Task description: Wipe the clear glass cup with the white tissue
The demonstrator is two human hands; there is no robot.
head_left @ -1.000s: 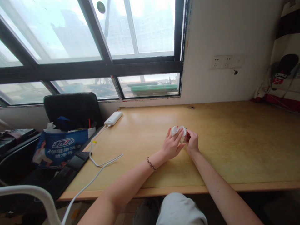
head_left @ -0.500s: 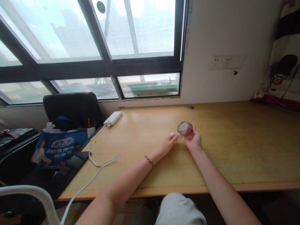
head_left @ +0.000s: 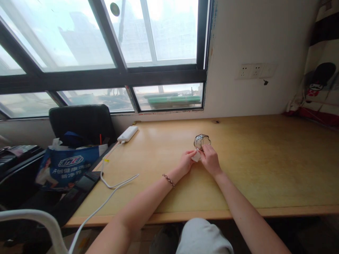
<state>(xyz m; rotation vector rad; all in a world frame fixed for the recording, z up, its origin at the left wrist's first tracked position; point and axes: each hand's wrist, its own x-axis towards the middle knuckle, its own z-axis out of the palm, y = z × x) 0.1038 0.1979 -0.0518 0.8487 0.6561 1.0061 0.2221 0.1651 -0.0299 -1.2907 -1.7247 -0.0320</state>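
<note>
A clear glass bowl (head_left: 197,141) with a wavy dark-looking rim is just beyond my hands; it seems to stand on the desk. My left hand (head_left: 186,161), with a braided bracelet at the wrist, is closed on a small white tissue-like piece (head_left: 196,156). From the other side my right hand (head_left: 211,159) pinches the same white piece between thumb and fingers. Its fingers overlap the near right side of the bowl, and whether they touch the glass I cannot tell.
The wooden desk (head_left: 265,169) spreads to both sides. At its left edge lie a white power bank (head_left: 128,134) and a white cable (head_left: 116,185). A blue bag (head_left: 69,162) rests on a black chair (head_left: 82,118). Wall sockets (head_left: 250,71) are at the back right.
My right hand has let go of the bowl and turned over towards my left hand, onto the white piece. The bowl has shifted slightly left and away from my palm.
</note>
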